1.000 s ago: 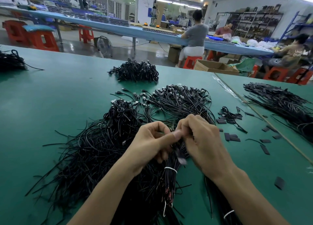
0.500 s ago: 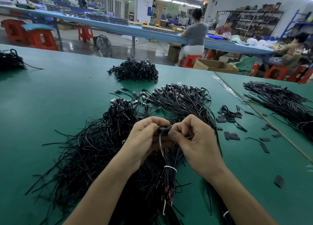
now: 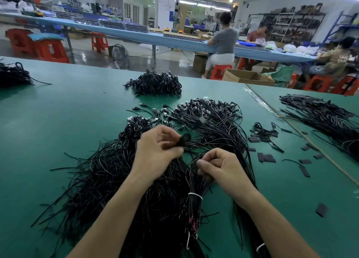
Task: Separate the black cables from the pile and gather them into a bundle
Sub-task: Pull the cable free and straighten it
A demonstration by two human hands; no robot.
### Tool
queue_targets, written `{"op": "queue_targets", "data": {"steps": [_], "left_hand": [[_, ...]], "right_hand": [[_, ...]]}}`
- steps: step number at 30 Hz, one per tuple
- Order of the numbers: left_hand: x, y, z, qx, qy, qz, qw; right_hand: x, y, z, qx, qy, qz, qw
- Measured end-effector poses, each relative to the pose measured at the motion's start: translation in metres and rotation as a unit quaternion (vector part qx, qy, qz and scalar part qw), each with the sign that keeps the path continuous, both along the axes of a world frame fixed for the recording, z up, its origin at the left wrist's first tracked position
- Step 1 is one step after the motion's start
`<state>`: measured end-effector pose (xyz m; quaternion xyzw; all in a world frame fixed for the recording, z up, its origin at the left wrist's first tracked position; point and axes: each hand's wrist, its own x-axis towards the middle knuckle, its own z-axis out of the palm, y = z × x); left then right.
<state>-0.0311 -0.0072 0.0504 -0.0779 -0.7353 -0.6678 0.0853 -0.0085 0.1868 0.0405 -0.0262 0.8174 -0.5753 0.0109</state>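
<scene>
A big pile of thin black cables [image 3: 108, 172] spreads over the green table [image 3: 58, 121] in front of me. My left hand [image 3: 155, 151] hovers above the pile and grips a blurred black cable end between thumb and fingers. My right hand [image 3: 219, 166] sits lower and to the right, its fingers curled round a few black cables of a bundle [image 3: 194, 184]. That bundle is tied with a white band [image 3: 194, 195] just below the hand. A fan of cables with plug ends [image 3: 209, 112] lies behind both hands.
Another heap of coiled black cables [image 3: 157, 85] lies further back, one more [image 3: 13, 75] at the far left. Small black flat pieces [image 3: 266, 157] are scattered right of the pile. A long cable heap [image 3: 320, 118] covers the neighbouring table. People sit at a blue bench [image 3: 136, 34] behind.
My hands, joined over the bundle before, have parted. The left hand rose and moved left with a cable end; the right hand dropped lower and to the right.
</scene>
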Motion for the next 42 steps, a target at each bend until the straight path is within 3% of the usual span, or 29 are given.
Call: {"op": "queue_targets", "data": {"steps": [3, 6, 9, 12, 14, 16, 18, 20, 23, 27, 31, 34, 36, 39, 41, 42], "left_hand": [[-0.033, -0.011, 0.008, 0.007, 0.033, 0.155, 0.987], [-0.066, -0.026, 0.010, -0.106, 0.042, 0.274, 0.955], [-0.082, -0.039, -0.002, -0.255, -0.013, 0.230, 0.939], [-0.080, -0.041, -0.009, -0.304, -0.010, 0.207, 0.930], [-0.072, -0.035, -0.010, -0.326, 0.040, 0.249, 0.911], [-0.064, -0.025, -0.011, -0.339, 0.104, 0.242, 0.903], [-0.056, -0.011, -0.011, -0.335, 0.132, 0.096, 0.928], [-0.047, 0.005, -0.014, -0.333, 0.097, -0.078, 0.935], [-0.038, 0.030, -0.020, -0.345, 0.079, -0.155, 0.922], [-0.028, 0.037, -0.027, -0.294, 0.124, -0.094, 0.943], [-0.008, 0.029, -0.022, -0.084, 0.087, -0.128, 0.984], [0.001, 0.019, -0.021, -0.120, 0.069, -0.153, 0.979], [0.006, 0.012, -0.019, -0.130, 0.040, -0.206, 0.969], [0.013, 0.005, -0.011, -0.176, 0.014, -0.270, 0.946], [0.016, 0.004, -0.004, -0.221, 0.002, -0.314, 0.923], [0.017, 0.002, 0.000, -0.234, -0.010, -0.346, 0.909]], "right_hand": [[-0.009, 0.009, -0.005, 0.197, 0.117, -0.096, 0.969], [-0.023, 0.011, -0.001, 0.375, 0.195, -0.084, 0.902], [-0.038, 0.007, 0.004, 0.488, 0.164, -0.025, 0.857], [-0.044, 0.002, 0.002, 0.538, 0.142, -0.010, 0.831], [-0.042, 0.001, 0.001, 0.508, 0.151, -0.017, 0.848], [-0.042, 0.001, 0.003, 0.403, 0.137, 0.008, 0.905], [-0.040, -0.001, 0.012, 0.306, 0.136, 0.029, 0.942], [-0.035, -0.006, 0.028, 0.234, 0.175, 0.032, 0.956], [-0.023, -0.011, 0.049, 0.155, 0.214, 0.036, 0.964], [-0.005, -0.015, 0.065, 0.152, 0.275, 0.070, 0.947], [0.007, -0.002, 0.061, 0.318, 0.271, 0.075, 0.906], [0.004, 0.016, 0.050, 0.434, 0.254, -0.007, 0.864], [0.003, 0.024, 0.046, 0.377, 0.178, -0.045, 0.908], [0.004, 0.025, 0.040, 0.199, -0.056, -0.017, 0.978], [0.004, 0.019, 0.036, 0.129, -0.064, -0.044, 0.989], [0.004, 0.017, 0.035, 0.138, -0.002, -0.060, 0.989]]}}
